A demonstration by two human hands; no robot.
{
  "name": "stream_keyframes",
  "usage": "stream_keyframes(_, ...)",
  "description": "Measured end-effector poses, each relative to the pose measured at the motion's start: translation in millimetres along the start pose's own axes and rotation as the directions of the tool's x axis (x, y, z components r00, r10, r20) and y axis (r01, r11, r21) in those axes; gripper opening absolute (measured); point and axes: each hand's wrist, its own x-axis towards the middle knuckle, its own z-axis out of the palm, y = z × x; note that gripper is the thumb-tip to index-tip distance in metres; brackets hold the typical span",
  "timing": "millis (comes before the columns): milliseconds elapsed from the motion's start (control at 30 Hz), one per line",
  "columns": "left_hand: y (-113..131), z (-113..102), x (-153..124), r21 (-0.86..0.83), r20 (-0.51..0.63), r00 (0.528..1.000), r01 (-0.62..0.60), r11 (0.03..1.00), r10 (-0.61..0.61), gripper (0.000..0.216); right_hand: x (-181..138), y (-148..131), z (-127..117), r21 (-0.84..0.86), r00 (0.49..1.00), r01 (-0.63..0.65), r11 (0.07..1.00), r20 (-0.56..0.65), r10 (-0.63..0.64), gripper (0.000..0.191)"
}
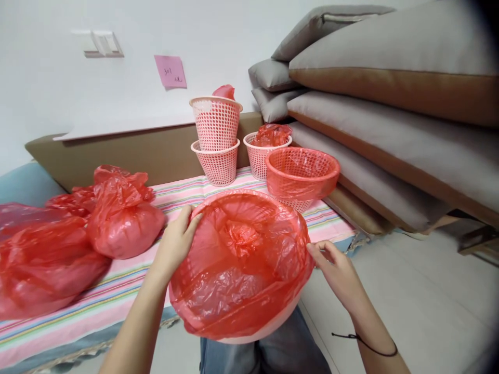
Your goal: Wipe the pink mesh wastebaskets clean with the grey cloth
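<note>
A pink plastic basket (273, 328) rests at my lap, its mouth tilted towards me. Inside it and folded over its rim lies a thin red plastic bag (226, 288), with a crumpled bunch at the bottom. My left hand (180, 240) is closed on the upper left rim, the thumb lying over the bag's edge and the other fingers largely hidden. On the right side, my right hand (331, 267) pinches the edge of the bag at the rim between thumb and fingers.
Behind stands another basket covered with red plastic (302, 184). Stacked pale pink baskets (217, 124) and a basket with a red bag (259, 158) stand by the backrest. Full red bags (125, 223) lie left on the striped cloth (171, 195). Grey cushions (390, 104) are piled right.
</note>
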Motion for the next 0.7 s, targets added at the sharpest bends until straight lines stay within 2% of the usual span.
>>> stream_keyframes(133,2,2,-1,0.033,-0.007,1.000,-0.001,0.999,0.001,0.033,0,-8,1,-0.139,0.999,0.053,0.989,0.011,-0.052,0.054)
stream_keyframes(267,-2,2,2,0.057,-0.021,1.000,-0.003,0.998,0.004,0.032,1,-1,-7,-0.063,0.994,0.047,0.997,0.097,-0.041,0.051)
stream_keyframes(500,-18,2,18,-0.008,-0.029,0.999,0.033,0.999,-0.033,0.033,-4,38,-29,0.045,0.975,0.003,0.999,0.220,-0.013,0.046)
stream_keyframes(600,-22,3,22,-0.010,-0.021,0.999,0.042,0.999,-0.042,0.034,-6,51,-19,0.062,0.977,-0.022,0.998,0.214,0.008,0.043)
stream_keyframes(700,-22,4,25,0.002,-0.015,0.999,0.040,0.999,-0.040,0.034,-5,63,3,0.049,0.972,-0.038,0.998,0.234,0.026,0.039)
